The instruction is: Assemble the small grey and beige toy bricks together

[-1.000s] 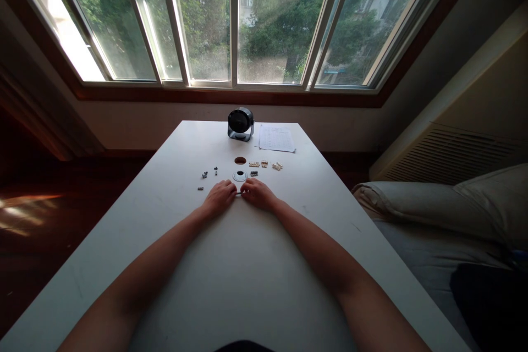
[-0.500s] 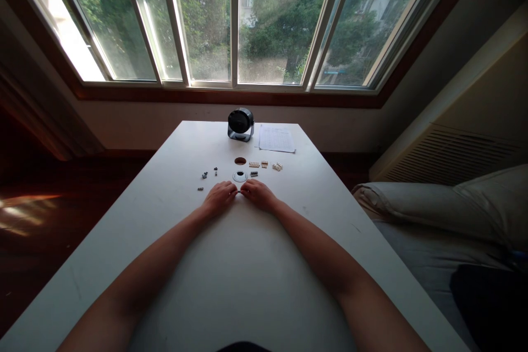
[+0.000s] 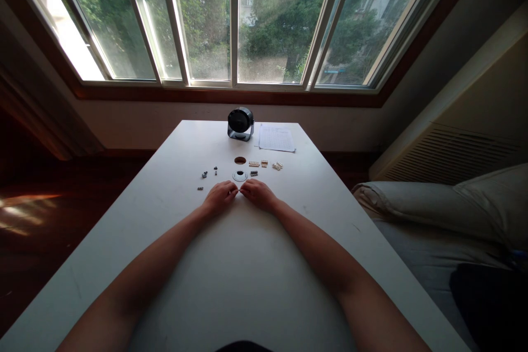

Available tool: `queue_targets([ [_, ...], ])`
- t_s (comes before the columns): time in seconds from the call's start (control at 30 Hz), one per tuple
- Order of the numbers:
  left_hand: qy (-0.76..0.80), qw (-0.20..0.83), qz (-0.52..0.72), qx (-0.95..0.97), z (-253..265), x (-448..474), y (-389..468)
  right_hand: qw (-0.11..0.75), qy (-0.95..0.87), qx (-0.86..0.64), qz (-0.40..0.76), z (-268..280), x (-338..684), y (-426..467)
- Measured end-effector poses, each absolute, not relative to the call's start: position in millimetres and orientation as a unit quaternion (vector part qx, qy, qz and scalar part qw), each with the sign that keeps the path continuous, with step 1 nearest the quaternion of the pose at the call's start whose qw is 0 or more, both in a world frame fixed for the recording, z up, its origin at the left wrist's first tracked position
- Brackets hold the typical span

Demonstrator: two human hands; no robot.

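Observation:
My left hand (image 3: 223, 194) and my right hand (image 3: 256, 192) meet over the middle of the white table (image 3: 243, 264), fingertips pinched together. Whatever they pinch is tiny and mostly hidden by the fingers, so I cannot name its kind. Just beyond the fingertips lies a round silver ring-shaped cover (image 3: 235, 179) with a dark opening. A small cluster of dark metallic pieces (image 3: 254, 173) sits right of that cover, close to my right hand. Left of my left hand are a small grey piece (image 3: 200, 188) and several tiny dark parts (image 3: 204, 175).
Behind the cover is a round hole (image 3: 240, 160) in the tabletop. Rows of small cream-coloured pieces (image 3: 254, 164) and a loose pile of pale pieces (image 3: 278, 166) lie to its right. A black desk fan (image 3: 240, 122) and a printed paper sheet (image 3: 275, 138) stand near the far edge.
The fingertips have shifted very slightly, and the dark sliver that showed between them is now less visible. The pieces on the table lie as before.

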State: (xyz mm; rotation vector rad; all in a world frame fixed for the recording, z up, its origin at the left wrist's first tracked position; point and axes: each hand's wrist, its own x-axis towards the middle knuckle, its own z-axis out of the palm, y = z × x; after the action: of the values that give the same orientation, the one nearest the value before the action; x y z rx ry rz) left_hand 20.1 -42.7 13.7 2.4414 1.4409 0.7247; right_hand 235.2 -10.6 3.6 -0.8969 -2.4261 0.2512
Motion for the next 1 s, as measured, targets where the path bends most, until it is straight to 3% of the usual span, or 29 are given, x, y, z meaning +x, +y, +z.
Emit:
queue_targets([
  [1.0,0.491,0.158,0.278,0.81,13.7,20.8,-41.5,0.306,-0.899,-0.308,0.052,1.3,235.5,-10.3],
])
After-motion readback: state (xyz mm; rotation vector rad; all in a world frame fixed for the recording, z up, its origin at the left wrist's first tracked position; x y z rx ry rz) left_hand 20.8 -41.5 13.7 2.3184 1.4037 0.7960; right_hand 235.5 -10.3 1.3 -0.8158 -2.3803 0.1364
